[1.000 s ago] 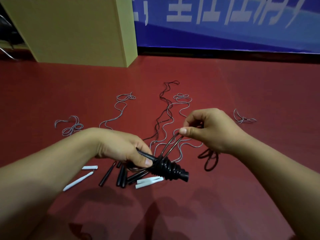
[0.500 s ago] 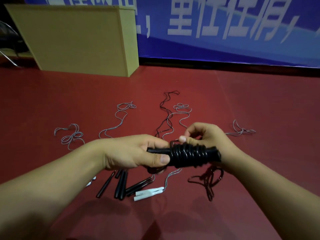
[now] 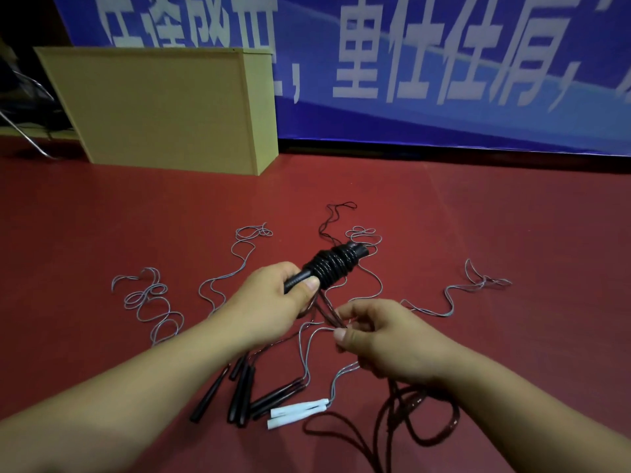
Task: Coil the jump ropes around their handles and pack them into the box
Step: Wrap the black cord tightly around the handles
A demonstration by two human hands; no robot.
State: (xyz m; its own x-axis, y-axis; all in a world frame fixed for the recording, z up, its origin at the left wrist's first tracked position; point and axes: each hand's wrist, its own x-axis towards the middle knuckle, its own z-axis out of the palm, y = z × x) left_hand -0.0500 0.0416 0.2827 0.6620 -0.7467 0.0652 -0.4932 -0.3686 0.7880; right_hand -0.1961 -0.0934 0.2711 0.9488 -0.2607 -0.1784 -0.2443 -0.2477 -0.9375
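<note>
My left hand (image 3: 273,303) grips the near end of a pair of black jump-rope handles (image 3: 333,266). Dark rope is coiled in several turns around them, and they point up and away to the right. My right hand (image 3: 382,339) pinches the loose dark rope (image 3: 327,312) just below the coil. The rest of that rope lies in loops (image 3: 423,425) under my right forearm. The cardboard box (image 3: 164,107) stands at the back left on the red floor.
Several black handles (image 3: 242,394) and a pair of white handles (image 3: 297,411) lie on the floor below my hands. Thin grey ropes (image 3: 150,302) spread across the floor to the left, centre and right (image 3: 478,285). A blue banner (image 3: 444,70) hangs behind.
My left hand has tilted the coiled handles from level to pointing up and away. My right hand has left the coil and dropped lower, pinching the loose rope. The camera view has risen.
</note>
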